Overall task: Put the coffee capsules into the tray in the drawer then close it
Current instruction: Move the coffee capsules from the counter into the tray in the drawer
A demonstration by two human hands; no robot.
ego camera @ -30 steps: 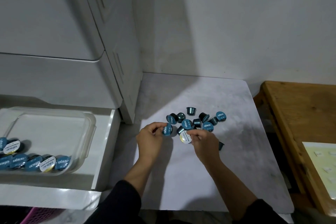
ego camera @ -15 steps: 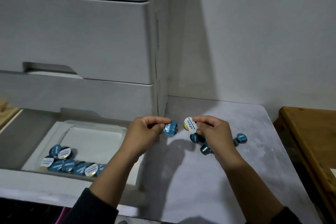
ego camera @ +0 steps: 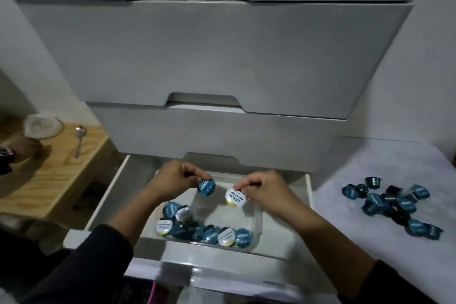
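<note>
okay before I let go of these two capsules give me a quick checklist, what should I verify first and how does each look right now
1. Left hand grips the blue capsule: ok.
2. Right hand pinches the white capsule: ok.
3. Both capsules are over the clear tray, not the drawer floor: ok.
4. Bare tray space under them, capsules in the tray crowd the near edge: ok.
5. Drawer is open far enough: ok.
6. Task finished after this drop: not ok, a pile of capsules remains on the white table.
</note>
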